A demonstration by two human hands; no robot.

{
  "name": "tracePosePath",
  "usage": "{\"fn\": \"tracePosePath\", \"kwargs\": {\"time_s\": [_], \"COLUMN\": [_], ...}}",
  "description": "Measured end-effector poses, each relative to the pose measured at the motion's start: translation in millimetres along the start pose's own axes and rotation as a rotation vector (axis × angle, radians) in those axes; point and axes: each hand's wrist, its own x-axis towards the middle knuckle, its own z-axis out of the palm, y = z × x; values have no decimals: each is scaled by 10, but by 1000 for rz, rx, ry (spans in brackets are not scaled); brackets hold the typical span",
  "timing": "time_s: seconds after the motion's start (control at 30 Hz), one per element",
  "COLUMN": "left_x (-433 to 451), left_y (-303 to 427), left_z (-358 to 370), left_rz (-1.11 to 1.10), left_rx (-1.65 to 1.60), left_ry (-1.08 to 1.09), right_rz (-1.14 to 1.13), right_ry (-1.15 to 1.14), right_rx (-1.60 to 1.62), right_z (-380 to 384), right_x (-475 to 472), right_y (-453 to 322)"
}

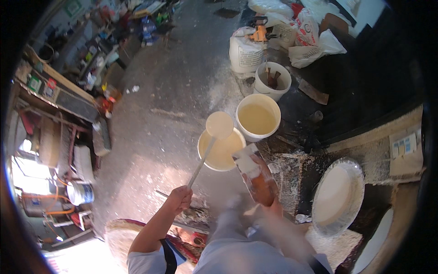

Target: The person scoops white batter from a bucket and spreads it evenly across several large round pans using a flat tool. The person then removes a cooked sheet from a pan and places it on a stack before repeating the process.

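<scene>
My left hand (181, 198) grips the handle of a long-handled ladle (220, 125), whose round bowl, filled with cream-coloured liquid, is over the far rim of a white bucket (222, 170) of similar liquid. My right hand (272, 206) is at the near end of a brown, board-like piece (259, 178) with a whitish smear on its far part; its fingers are largely hidden beneath it. The piece's far end is by the bucket's right edge. Just beyond, another white bucket (258, 137) holds yellowish liquid.
A third bucket (290, 82) has a mixer shaft in it, below an orange power tool (260, 33). White sacks (247, 54) stand behind. An oval basin (359, 191) of pale liquid is at right. A cushioned seat (114, 233) is at lower left, with clutter along the left side.
</scene>
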Motion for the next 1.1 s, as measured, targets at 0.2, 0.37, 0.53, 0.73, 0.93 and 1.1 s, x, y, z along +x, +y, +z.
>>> {"fn": "tracePosePath", "kwargs": {"time_s": [0.2, 0.37, 0.53, 0.73, 0.93, 1.1], "left_x": [-1243, -1691, -1583, -884, 5, 297], "left_y": [438, 242, -271, -1259, -2404, -2662], "left_z": [942, 1639, 2108, 2618, 2989, 2974], "left_rz": [26, -35, -216, -300, 74, 754], "left_rx": [263, 412, 310, 473, 969, 1484], "left_ry": [29, 7, -237, -388, -253, -200], "right_rz": [-301, -291, -104, 105, 475, 633], "right_ry": [121, 210, 401, 344, 331, 312], "right_rx": [232, 253, 255, 1023, 29, -200], "right_z": [-77, -458, -838, -1311, -1772, -1714], "right_x": [532, 506, 61, -1292, -2467, -2822], "right_y": [-662, -538, 531, 2605, 3268, 3361]}}
